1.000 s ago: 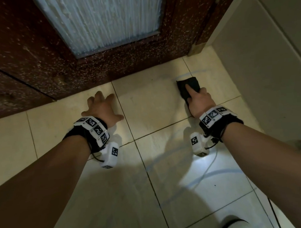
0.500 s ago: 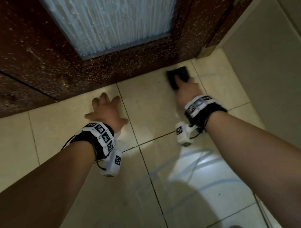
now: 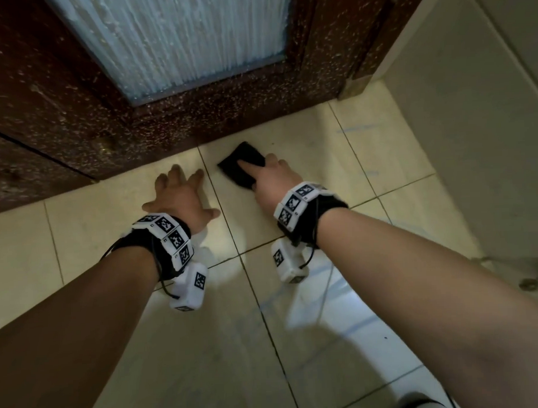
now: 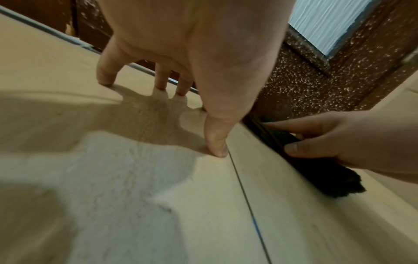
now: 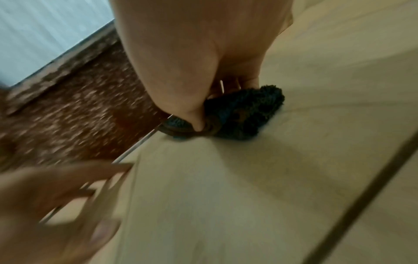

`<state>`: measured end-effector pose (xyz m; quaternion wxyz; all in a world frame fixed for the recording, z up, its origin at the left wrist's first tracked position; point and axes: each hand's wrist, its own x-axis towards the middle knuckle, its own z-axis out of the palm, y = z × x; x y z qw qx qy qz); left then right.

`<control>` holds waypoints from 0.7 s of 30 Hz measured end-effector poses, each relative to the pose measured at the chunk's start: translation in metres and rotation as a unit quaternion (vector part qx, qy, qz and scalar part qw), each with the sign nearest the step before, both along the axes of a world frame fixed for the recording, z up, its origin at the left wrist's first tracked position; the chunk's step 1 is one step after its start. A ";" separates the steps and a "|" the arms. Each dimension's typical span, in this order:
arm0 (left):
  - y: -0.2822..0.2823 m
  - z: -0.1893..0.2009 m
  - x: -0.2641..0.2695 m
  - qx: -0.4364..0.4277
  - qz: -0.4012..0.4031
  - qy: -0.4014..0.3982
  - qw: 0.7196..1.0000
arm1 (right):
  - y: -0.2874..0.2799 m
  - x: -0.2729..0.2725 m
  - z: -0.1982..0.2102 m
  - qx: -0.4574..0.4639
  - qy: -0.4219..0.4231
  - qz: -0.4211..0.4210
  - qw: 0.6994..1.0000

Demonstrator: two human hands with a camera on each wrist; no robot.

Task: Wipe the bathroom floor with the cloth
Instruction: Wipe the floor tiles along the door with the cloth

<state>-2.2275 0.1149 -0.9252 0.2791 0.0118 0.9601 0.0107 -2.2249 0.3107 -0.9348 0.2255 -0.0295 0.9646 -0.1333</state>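
Down on the pale tiled floor (image 3: 163, 345), a dark, fuzzy cloth (image 3: 240, 166) lies folded into a small pad just in front of the foot of the door (image 3: 197, 114), on the tile right of a grout line. The right hand (image 3: 271, 179) covers its near edge: the forefinger lies straight across the top of the cloth, the thumb tucks against its side, and in the right wrist view the thumb and fingers are bunched into the pile, clamped on the cloth (image 5: 244, 114) and pressing it to the floor. From the left wrist view the cloth (image 4: 321, 175) sits flat under those fingers, its frayed corner sticking out beside the hand.

Just beside it, across the grout line, the left hand (image 3: 182, 196) rests on the floor with its fingers spread apart and straight, tips touching the tile close to the door's lower edge; it holds nothing. Both wrists carry black bands with white marker blocks.

The door is dark brown, speckled with pale flecks, with a ribbed frosted glass panel (image 3: 176, 39) set in it. A plain light wall (image 3: 472, 135) runs along the right side of the floor.
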 end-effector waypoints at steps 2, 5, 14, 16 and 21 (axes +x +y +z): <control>-0.002 0.000 0.000 0.004 -0.003 -0.008 1.000 | 0.029 -0.008 -0.004 0.002 0.014 -0.034 0.999; -0.003 0.000 0.000 0.001 -0.004 -0.008 1.000 | 0.083 -0.020 -0.010 0.017 0.024 -0.115 0.993; -0.004 0.002 0.000 -0.011 -0.019 -0.003 1.000 | 0.131 -0.033 -0.024 0.062 0.048 -0.244 0.967; -0.004 0.002 -0.001 -0.016 -0.014 -0.009 1.000 | 0.132 -0.038 -0.023 0.053 0.038 -0.262 0.963; -0.003 0.003 -0.002 -0.006 -0.003 -0.019 1.000 | 0.122 -0.048 -0.016 0.088 0.006 -0.310 0.947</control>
